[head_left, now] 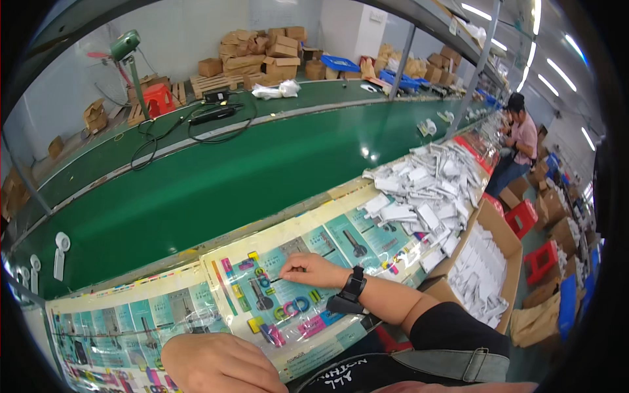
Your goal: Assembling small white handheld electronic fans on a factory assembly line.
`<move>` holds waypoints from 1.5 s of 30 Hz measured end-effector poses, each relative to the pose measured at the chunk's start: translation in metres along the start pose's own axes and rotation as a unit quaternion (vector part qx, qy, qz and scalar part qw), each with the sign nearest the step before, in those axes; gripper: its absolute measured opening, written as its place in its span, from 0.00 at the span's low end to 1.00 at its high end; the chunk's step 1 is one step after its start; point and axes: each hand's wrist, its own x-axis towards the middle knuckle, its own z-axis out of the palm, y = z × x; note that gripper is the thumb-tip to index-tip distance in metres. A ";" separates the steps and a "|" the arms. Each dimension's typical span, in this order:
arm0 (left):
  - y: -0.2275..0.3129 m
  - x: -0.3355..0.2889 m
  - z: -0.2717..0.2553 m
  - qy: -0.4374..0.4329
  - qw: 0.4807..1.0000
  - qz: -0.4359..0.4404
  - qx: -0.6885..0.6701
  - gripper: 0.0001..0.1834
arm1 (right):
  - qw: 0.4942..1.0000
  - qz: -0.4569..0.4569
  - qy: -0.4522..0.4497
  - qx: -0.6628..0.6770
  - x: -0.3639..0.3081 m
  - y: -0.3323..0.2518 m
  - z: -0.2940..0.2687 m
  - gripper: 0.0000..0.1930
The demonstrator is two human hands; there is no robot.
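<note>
Right hand (314, 270) curling narrow over printed sheet (282, 295), nothing showing in grip; left hand (219, 363) hiding its fingers, I cannot tell its hold; white pieces (432, 190) heaping farther right; light touch probably keeping sheet flat

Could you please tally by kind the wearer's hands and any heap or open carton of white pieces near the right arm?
Left hand and right hand: 2
Heap of white pieces: 1
Open carton of white pieces: 1
Total: 4

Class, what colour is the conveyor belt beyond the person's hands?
The conveyor belt is green, seen in the head view.
</note>
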 end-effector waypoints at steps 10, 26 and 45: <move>-0.015 0.012 0.002 0.005 0.993 -0.118 0.025 0.14 | 0.993 -0.110 0.029 0.045 0.003 0.007 0.016 0.06; -0.029 0.008 -0.003 -0.031 0.990 -0.134 -0.004 0.14 | 0.995 -0.084 0.001 0.052 0.000 0.012 0.010 0.05; -0.085 -0.154 0.000 -0.199 0.972 -0.055 0.109 0.12 | 0.992 -0.112 0.022 0.063 0.002 0.015 0.013 0.05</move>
